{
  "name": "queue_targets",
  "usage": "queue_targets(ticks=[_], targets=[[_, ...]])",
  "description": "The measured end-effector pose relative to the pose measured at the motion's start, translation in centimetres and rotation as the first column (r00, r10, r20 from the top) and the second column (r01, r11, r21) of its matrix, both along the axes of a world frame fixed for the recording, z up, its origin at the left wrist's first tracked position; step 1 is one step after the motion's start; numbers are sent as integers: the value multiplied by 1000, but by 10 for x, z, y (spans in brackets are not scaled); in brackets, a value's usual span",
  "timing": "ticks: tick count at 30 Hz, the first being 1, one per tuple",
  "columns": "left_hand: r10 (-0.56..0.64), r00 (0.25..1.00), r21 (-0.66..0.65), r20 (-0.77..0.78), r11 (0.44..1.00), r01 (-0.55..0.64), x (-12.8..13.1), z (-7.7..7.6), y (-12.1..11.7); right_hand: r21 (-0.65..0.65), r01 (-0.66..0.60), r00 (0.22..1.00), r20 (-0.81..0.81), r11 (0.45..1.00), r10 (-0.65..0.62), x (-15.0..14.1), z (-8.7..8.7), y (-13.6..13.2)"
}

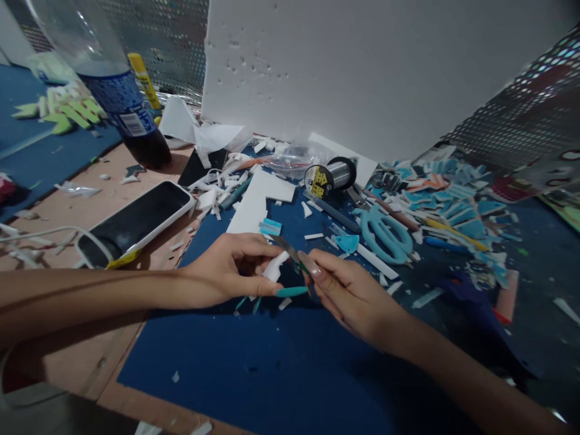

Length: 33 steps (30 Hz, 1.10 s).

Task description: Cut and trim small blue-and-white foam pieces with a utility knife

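Note:
My left hand (226,269) pinches a small white foam piece (275,267) just above the dark blue mat (254,362). My right hand (348,290) is closed round a thin craft knife (290,249), whose blade meets the foam piece. Long painted nails show on both hands. Small white and teal offcuts lie under the hands.
Light blue scissors (385,232), a spool of wire (330,176) and a heap of blue and white foam scraps (453,199) lie at the right. A phone (136,220) and a dark soda bottle (122,109) stand left. A white foam board (362,66) leans behind.

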State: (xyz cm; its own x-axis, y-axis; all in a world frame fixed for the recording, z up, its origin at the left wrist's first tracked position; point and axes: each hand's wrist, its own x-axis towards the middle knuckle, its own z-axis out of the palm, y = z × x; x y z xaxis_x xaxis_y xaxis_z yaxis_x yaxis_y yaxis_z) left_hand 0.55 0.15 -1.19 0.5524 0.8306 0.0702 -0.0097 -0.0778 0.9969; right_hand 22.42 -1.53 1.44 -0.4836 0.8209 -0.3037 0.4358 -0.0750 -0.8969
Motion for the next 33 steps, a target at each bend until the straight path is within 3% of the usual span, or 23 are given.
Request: queue_targets(ticks=[4, 11, 19, 26, 33], targets=[[-21, 997, 98, -74, 995, 28, -1, 0, 2, -68, 33, 998, -56, 997, -36, -4, -5, -3], [-58, 996, 111, -72, 992, 66, -1, 1, 2, -189, 47, 990, -119, 981, -70, -6, -9, -3], [6, 999, 102, -41, 995, -2, -2, -1, 1, -149, 10, 995, -97, 989, -24, -3, -4, 0], [-80, 993, 135, -91, 987, 92, -1, -2, 3, -53, -22, 997, -69, 998, 18, -7, -5, -2], [-44, 998, 67, -36, 997, 46, -1, -1, 2, 13, 34, 998, -51, 999, -33, -3, -4, -3]])
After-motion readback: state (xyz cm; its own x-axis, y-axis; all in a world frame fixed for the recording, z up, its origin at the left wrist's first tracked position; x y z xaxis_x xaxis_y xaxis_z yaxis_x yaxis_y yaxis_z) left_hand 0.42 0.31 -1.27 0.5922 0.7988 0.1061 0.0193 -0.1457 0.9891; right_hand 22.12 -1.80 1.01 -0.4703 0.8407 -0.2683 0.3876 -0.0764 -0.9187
